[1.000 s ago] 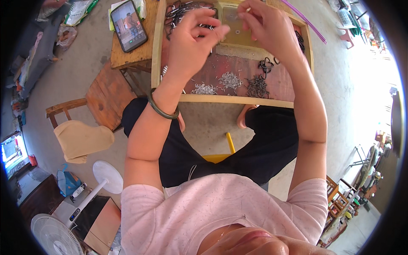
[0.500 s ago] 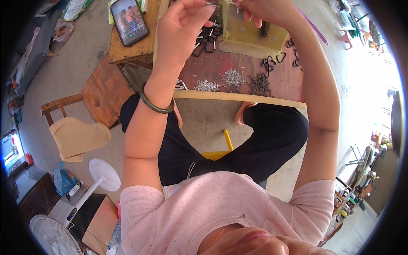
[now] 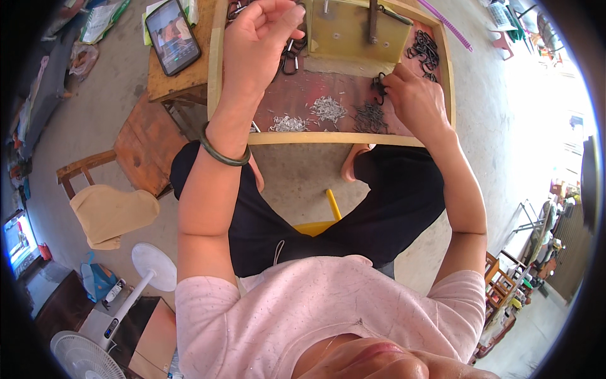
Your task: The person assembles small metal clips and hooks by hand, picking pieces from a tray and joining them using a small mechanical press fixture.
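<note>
My left hand (image 3: 251, 54) is raised over the left part of the wooden-edged work table (image 3: 328, 138). Its fingers curl in and the thumb lies close to the forefinger; whatever they pinch is too small to make out. Close below it lie black carabiner clips with silver bars (image 3: 290, 60). At the right front, my right hand (image 3: 418, 101) has its fingertips closed on black carabiner bodies (image 3: 379, 87). A yellowish plate (image 3: 353, 45) with an upright metal lever (image 3: 373, 22) stands between the hands. Two heaps of small silver pins (image 3: 328, 108) and one dark heap of small parts (image 3: 369, 118) lie near the front edge.
More black carabiner bodies (image 3: 424, 49) are heaped along the table's right side. A phone (image 3: 172, 36) rests on a wooden stand at the left. Lower left are a chair with a tan cover (image 3: 113, 211) and a white fan (image 3: 85, 355). A purple coiled hose (image 3: 448, 26) runs past the far right corner.
My right hand has left the plate and come down to the black carabiner bodies at the right front. The left hand stays raised, fingers still curled. The whole view has shifted slightly.
</note>
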`<action>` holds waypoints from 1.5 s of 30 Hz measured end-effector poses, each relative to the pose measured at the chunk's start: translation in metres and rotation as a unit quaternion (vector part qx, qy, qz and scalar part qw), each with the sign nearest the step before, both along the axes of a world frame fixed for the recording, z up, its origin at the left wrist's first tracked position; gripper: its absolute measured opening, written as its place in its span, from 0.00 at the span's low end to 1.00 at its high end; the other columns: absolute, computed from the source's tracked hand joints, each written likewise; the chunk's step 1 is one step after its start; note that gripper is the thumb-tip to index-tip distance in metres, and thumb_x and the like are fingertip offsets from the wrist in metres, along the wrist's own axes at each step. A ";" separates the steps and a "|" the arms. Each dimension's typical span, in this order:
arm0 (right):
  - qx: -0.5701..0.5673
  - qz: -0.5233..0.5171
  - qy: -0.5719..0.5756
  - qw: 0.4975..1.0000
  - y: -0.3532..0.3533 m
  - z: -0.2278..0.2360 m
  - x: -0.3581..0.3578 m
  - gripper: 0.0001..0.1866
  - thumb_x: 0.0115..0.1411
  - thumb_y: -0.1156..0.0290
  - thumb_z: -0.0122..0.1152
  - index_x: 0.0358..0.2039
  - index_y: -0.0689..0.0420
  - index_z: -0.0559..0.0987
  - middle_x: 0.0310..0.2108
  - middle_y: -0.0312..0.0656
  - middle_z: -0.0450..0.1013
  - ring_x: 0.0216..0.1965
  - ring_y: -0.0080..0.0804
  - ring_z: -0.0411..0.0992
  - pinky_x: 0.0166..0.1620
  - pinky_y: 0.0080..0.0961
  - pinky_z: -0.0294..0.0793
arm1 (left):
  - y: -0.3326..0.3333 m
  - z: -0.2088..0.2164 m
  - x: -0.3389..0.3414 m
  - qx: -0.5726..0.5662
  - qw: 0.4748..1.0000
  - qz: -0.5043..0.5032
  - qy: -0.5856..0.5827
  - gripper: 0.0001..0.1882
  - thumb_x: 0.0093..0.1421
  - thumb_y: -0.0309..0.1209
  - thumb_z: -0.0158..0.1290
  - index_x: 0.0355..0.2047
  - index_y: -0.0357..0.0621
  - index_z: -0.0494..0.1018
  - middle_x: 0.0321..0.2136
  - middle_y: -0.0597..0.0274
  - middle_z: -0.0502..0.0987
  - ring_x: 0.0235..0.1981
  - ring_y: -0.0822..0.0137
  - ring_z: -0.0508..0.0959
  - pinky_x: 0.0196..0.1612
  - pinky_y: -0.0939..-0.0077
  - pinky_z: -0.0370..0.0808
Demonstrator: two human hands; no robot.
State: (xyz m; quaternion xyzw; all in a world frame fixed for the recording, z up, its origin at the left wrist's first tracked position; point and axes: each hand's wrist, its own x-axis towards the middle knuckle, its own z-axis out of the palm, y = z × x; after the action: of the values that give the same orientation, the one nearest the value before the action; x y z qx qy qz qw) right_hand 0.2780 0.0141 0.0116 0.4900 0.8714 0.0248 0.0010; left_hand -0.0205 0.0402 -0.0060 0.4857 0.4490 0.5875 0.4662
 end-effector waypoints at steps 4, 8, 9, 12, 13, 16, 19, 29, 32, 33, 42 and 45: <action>0.008 0.040 0.098 0.994 0.003 0.001 0.010 0.10 0.57 0.75 0.63 0.40 0.56 0.82 0.38 0.40 0.78 0.32 0.40 0.80 0.34 0.37 0.78 | -0.002 0.003 0.012 0.018 0.999 -0.040 0.003 0.15 0.67 0.37 0.61 0.47 0.40 0.78 0.37 0.63 0.83 0.36 0.74 0.82 0.41 0.82 0.71; -0.100 -0.069 0.269 0.956 0.011 0.016 0.011 0.08 0.60 0.71 0.63 0.40 0.55 0.83 0.28 0.44 0.79 0.30 0.42 0.80 0.35 0.40 0.77 | -0.005 0.008 0.020 -0.009 0.991 -0.129 0.018 0.13 0.69 0.35 0.60 0.46 0.38 0.79 0.34 0.62 0.83 0.34 0.75 0.80 0.40 0.81 0.75; -0.087 -0.060 0.279 0.954 0.011 0.018 0.008 0.08 0.62 0.69 0.64 0.40 0.54 0.83 0.22 0.44 0.78 0.28 0.44 0.79 0.33 0.38 0.77 | -0.004 0.008 0.022 -0.010 0.987 -0.160 0.024 0.13 0.69 0.35 0.60 0.45 0.38 0.79 0.31 0.63 0.82 0.32 0.75 0.80 0.41 0.81 0.76; 0.009 -0.017 0.198 0.980 0.007 0.029 -0.008 0.08 0.59 0.72 0.66 0.40 0.55 0.83 0.24 0.43 0.78 0.27 0.44 0.78 0.32 0.37 0.77 | -0.008 0.012 0.029 -0.063 0.973 -0.218 0.037 0.14 0.68 0.38 0.61 0.44 0.39 0.79 0.30 0.65 0.82 0.31 0.76 0.80 0.39 0.82 0.76; 0.009 -0.014 0.200 0.980 0.007 0.032 -0.016 0.08 0.59 0.72 0.66 0.40 0.55 0.83 0.24 0.43 0.78 0.27 0.44 0.78 0.32 0.37 0.77 | -0.009 0.016 0.029 -0.102 0.966 -0.233 0.050 0.14 0.66 0.40 0.62 0.41 0.41 0.80 0.29 0.67 0.82 0.30 0.77 0.80 0.37 0.83 0.75; 0.103 0.135 0.228 0.959 0.009 0.041 -0.041 0.09 0.56 0.76 0.67 0.39 0.55 0.83 0.27 0.40 0.79 0.27 0.43 0.78 0.30 0.37 0.76 | -0.009 0.016 0.021 -0.100 0.950 -0.297 0.004 0.14 0.65 0.41 0.63 0.39 0.43 0.81 0.29 0.67 0.83 0.30 0.77 0.80 0.35 0.84 0.74; 0.148 0.186 0.227 0.944 0.025 0.040 -0.054 0.16 0.53 0.80 0.68 0.43 0.55 0.83 0.32 0.40 0.79 0.30 0.44 0.78 0.33 0.39 0.77 | -0.005 0.017 0.015 -0.098 0.953 -0.288 -0.004 0.11 0.64 0.38 0.64 0.38 0.43 0.81 0.29 0.70 0.81 0.30 0.81 0.77 0.32 0.86 0.69; 0.145 0.155 0.335 0.918 0.054 0.030 -0.083 0.24 0.50 0.75 0.73 0.50 0.57 0.80 0.43 0.44 0.77 0.44 0.49 0.75 0.45 0.40 0.76 | 0.014 0.007 0.010 -0.063 0.980 -0.185 -0.024 0.11 0.62 0.36 0.67 0.38 0.43 0.83 0.26 0.76 0.75 0.25 0.83 0.68 0.28 0.85 0.61; 0.221 0.144 0.307 0.915 0.059 0.043 -0.089 0.23 0.52 0.74 0.73 0.50 0.58 0.80 0.46 0.43 0.78 0.49 0.46 0.77 0.52 0.39 0.76 | 0.020 0.011 0.020 0.004 0.998 -0.062 0.011 0.12 0.62 0.38 0.67 0.39 0.43 0.83 0.26 0.76 0.75 0.26 0.84 0.71 0.28 0.86 0.62; 0.244 0.120 0.261 0.926 0.060 0.045 -0.088 0.24 0.53 0.75 0.72 0.51 0.59 0.78 0.53 0.50 0.73 0.54 0.51 0.74 0.54 0.42 0.76 | 0.024 0.012 0.020 0.016 0.999 -0.041 0.018 0.13 0.62 0.40 0.68 0.34 0.43 0.82 0.25 0.76 0.76 0.27 0.84 0.73 0.28 0.86 0.63; 0.177 0.103 0.305 0.930 0.072 0.032 -0.088 0.28 0.49 0.74 0.76 0.52 0.58 0.77 0.69 0.59 0.57 0.68 0.64 0.59 0.66 0.50 0.64 | 0.056 -0.014 0.025 0.025 0.991 -0.033 0.130 0.17 0.60 0.36 0.69 0.35 0.41 0.72 0.27 0.67 0.70 0.29 0.75 0.70 0.33 0.77 0.70; 0.188 0.114 0.321 0.921 0.078 0.023 -0.085 0.28 0.49 0.73 0.76 0.52 0.59 0.77 0.69 0.59 0.56 0.68 0.63 0.59 0.66 0.50 0.64 | 0.056 -0.016 0.027 0.024 0.992 -0.031 0.123 0.17 0.61 0.35 0.69 0.34 0.41 0.71 0.27 0.67 0.70 0.29 0.75 0.70 0.34 0.77 0.70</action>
State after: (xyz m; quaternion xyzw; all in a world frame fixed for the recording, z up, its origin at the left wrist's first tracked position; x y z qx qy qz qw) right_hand 0.1927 0.0924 0.0350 0.3606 0.8542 0.0299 -0.3734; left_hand 0.0066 0.0963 -0.0221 0.5795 0.4730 0.5190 0.4136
